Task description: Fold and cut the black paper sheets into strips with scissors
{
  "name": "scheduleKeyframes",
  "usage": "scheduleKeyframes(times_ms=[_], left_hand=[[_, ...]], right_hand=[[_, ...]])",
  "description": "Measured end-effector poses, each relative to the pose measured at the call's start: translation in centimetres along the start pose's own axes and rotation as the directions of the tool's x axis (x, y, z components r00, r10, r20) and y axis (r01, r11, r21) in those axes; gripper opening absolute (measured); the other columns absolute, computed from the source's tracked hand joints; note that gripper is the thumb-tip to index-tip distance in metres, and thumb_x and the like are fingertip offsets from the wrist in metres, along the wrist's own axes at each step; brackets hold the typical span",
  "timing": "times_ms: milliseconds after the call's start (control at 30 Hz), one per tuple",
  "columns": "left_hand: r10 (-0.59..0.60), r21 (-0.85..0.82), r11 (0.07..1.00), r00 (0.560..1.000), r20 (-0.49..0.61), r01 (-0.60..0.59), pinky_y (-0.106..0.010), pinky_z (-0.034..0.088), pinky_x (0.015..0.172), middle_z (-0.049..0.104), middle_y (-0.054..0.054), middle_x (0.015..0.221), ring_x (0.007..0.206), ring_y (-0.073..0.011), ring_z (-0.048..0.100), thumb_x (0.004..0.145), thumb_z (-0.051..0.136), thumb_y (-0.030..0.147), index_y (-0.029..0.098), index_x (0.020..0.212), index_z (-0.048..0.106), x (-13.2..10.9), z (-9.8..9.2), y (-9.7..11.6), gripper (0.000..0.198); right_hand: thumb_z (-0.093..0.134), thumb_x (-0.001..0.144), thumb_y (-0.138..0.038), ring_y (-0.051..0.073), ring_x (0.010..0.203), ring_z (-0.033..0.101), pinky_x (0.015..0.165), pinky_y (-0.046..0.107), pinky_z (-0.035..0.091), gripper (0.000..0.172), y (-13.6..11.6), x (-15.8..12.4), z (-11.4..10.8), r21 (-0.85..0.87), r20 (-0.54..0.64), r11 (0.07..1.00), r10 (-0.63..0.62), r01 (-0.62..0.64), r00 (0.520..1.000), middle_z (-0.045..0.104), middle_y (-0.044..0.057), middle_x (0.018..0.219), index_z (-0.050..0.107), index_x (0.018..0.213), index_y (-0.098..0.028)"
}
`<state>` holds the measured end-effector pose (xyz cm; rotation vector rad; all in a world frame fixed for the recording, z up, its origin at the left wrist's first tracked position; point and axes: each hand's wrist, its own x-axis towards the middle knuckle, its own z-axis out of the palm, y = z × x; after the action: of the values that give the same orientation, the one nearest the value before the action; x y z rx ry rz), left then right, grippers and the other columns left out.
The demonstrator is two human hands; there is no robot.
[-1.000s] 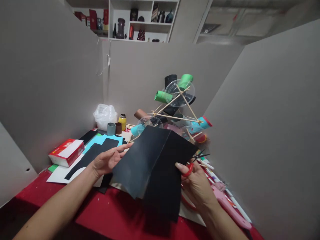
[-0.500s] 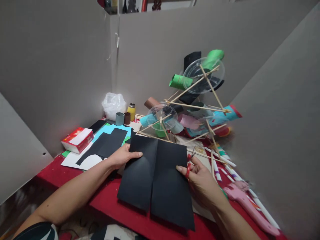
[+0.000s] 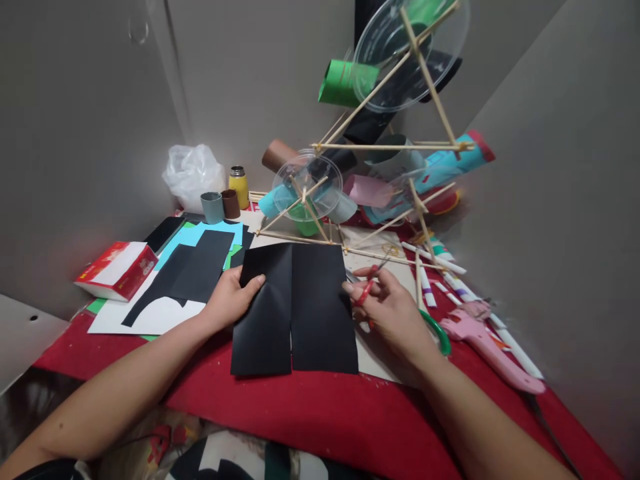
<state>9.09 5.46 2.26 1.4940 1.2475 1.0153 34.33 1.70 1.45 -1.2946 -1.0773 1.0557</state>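
Note:
A black sheet of paper [image 3: 320, 310] stands before me, with a crease down its upper middle and a slit running up from its lower edge. My left hand [image 3: 231, 295] is closed on the sheet's left edge, thumb on the front and fingers hidden behind. Red-handled scissors [image 3: 367, 287] are held in my closed right hand [image 3: 390, 310], beside the sheet's right edge. The thumb tip is at that edge; whether it presses on the paper I cannot tell.
Behind stand stick frames [image 3: 300, 230] with clear plastic discs [image 3: 410, 67] and coloured paper tubes. At left lie cut papers [image 3: 200, 267], a red-and-white box [image 3: 117, 270] and a plastic bag [image 3: 193, 177]. A pink glue gun [image 3: 495, 350] and green tape roll [image 3: 437, 333] are at right.
The view has tilted downward, so the frames sit higher. The black sheet has shifted up and left, its lower edge now level. The scissors have turned in my right hand.

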Motion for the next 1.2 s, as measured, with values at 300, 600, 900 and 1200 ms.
scheduleKeyframes(times_ms=[300,600,900,1200], left_hand=[[-0.034,0.045,0.998,0.998,-0.05,0.036,-0.026,0.048,0.064,0.066,-0.001,0.071,0.066,-0.0172,0.059,0.076,0.064,0.034,0.016,0.076,0.065,0.9,-0.3,-0.7,0.019],[-0.11,-0.019,0.994,0.993,-0.034,0.11,-0.029,0.051,0.07,0.069,-0.002,0.07,0.075,-0.0219,0.065,0.075,0.066,0.037,0.016,0.081,0.068,1.3,-0.4,-1.3,0.022],[-0.324,-0.169,0.933,0.946,-0.019,0.317,-0.03,0.052,0.063,0.071,-0.003,0.074,0.063,-0.0184,0.064,0.074,0.07,0.035,0.015,0.088,0.067,1.5,-0.2,-0.7,0.025],[-0.421,-0.226,0.887,0.906,-0.037,0.403,-0.029,0.051,0.056,0.069,-0.002,0.064,0.057,-0.0183,0.063,0.073,0.07,0.032,0.014,0.089,0.066,1.6,0.1,0.0,0.024]], right_hand=[[0.063,0.076,-0.059,0.01,0.041,0.049,0.042,0.022,0.038,0.041,-1.1,-3.7,0.7,-0.007,0.193,0.993,0.115,-0.116,0.974,0.058,-0.002,0.051,0.059,0.08,-0.019],[0.047,0.08,-0.071,0.004,0.024,0.025,0.03,0.018,0.017,0.063,1.0,-6.8,4.0,-0.055,0.687,0.779,0.483,-0.625,0.542,0.037,-0.007,0.029,0.061,0.061,-0.012],[0.049,0.075,-0.074,0.004,0.022,0.028,0.025,0.017,0.013,0.067,2.0,-6.1,3.6,-0.128,0.698,0.638,0.602,-0.759,0.388,0.04,-0.004,0.029,0.063,0.054,-0.012],[0.048,0.072,-0.077,0.006,0.024,0.027,0.028,0.02,0.01,0.067,1.7,-5.8,3.2,-0.212,0.691,0.591,0.654,-0.778,0.308,0.037,-0.005,0.027,0.062,0.056,-0.014]])
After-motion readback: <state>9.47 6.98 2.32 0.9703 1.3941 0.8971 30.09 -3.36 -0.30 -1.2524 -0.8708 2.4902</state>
